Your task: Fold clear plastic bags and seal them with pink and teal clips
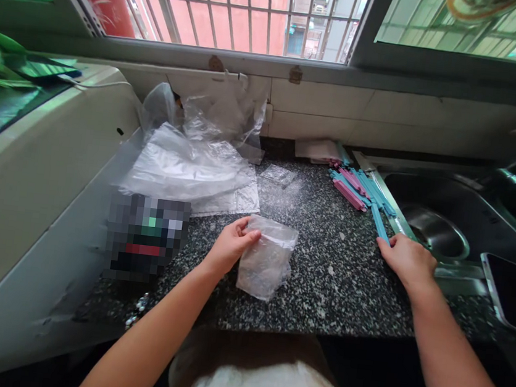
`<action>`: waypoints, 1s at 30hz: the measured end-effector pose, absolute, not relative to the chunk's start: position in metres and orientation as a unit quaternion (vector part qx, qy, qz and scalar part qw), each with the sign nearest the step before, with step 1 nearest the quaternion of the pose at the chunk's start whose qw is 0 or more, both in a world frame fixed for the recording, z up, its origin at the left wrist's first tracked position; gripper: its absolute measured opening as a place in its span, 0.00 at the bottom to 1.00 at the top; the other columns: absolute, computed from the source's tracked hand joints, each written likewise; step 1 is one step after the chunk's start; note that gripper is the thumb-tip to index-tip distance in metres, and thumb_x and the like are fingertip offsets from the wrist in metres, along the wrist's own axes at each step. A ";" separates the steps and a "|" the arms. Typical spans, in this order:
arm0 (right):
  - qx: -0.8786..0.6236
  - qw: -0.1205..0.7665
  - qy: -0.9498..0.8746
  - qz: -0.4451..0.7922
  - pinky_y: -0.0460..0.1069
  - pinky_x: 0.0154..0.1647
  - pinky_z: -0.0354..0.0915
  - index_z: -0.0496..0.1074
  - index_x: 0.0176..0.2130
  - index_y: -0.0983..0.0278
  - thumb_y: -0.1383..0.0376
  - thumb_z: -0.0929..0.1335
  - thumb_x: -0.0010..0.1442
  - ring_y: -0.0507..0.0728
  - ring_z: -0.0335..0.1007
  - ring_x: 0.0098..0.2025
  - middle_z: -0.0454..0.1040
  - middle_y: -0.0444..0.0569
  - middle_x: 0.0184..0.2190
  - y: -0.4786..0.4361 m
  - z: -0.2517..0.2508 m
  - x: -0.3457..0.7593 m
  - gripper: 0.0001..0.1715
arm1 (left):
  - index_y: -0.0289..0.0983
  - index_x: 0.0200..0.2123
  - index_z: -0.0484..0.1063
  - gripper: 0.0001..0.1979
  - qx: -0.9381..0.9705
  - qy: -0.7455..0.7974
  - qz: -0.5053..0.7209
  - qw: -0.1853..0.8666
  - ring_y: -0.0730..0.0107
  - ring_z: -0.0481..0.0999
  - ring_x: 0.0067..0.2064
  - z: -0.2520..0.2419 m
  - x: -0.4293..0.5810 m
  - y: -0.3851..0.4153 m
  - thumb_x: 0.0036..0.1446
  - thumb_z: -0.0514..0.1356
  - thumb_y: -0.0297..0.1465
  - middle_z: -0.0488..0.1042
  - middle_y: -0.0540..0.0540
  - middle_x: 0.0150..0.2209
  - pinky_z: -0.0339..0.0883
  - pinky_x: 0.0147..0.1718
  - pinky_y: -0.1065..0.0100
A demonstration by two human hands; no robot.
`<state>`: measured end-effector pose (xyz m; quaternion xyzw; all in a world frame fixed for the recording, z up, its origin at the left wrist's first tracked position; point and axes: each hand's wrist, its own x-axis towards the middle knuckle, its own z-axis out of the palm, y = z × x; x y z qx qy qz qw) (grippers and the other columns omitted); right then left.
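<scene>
My left hand (232,244) pinches the top left corner of a small clear plastic bag (266,260) that lies on the speckled granite counter (331,289). My right hand (406,258) rests at the counter's right side with its fingers closed on the near end of a blue sealing clip (379,223). Beyond it lies a loose heap of blue and pink clips (356,188).
A pile of larger clear bags (196,161) lies at the back left, and one small bag (279,174) behind the held one. A steel sink (441,224) is at the right with a phone (510,290) on its edge. A white appliance (20,191) stands at the left.
</scene>
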<state>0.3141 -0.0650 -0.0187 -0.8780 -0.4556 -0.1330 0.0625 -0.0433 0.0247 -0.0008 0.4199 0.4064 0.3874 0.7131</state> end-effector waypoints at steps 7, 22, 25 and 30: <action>-0.882 0.086 -0.435 -0.161 0.49 0.17 0.50 0.68 0.17 0.61 0.49 0.62 0.51 0.53 0.54 0.12 0.60 0.47 0.10 -0.092 -0.006 0.297 0.22 | 0.32 0.25 0.75 0.17 0.441 0.402 0.379 0.708 0.76 0.67 0.23 -0.002 -0.045 0.025 0.31 0.70 0.37 0.74 0.48 0.22 0.59 0.24 0.74; -0.642 0.251 -0.720 -0.075 0.47 0.28 0.58 0.68 0.27 0.63 0.56 0.63 0.58 0.53 0.65 0.25 0.71 0.48 0.23 -0.060 0.034 0.191 0.15 | 0.32 0.23 0.72 0.17 0.404 0.386 0.381 0.737 0.81 0.61 0.19 -0.003 -0.048 0.026 0.34 0.68 0.40 0.67 0.52 0.18 0.52 0.21 0.75; -0.571 0.267 -0.774 -0.054 0.47 0.29 0.59 0.67 0.27 0.63 0.58 0.63 0.58 0.52 0.66 0.25 0.71 0.48 0.24 -0.048 0.040 0.170 0.13 | 0.32 0.23 0.71 0.18 0.408 0.387 0.381 0.734 0.81 0.60 0.19 -0.003 -0.048 0.026 0.33 0.68 0.40 0.66 0.53 0.18 0.50 0.21 0.75; -0.482 0.321 -0.814 -0.050 0.46 0.28 0.59 0.66 0.28 0.63 0.61 0.65 0.58 0.51 0.64 0.25 0.70 0.47 0.23 -0.033 0.031 0.157 0.10 | 0.32 0.21 0.68 0.18 0.410 0.384 0.384 0.732 0.82 0.57 0.19 -0.004 -0.049 0.026 0.34 0.68 0.41 0.63 0.55 0.16 0.46 0.20 0.75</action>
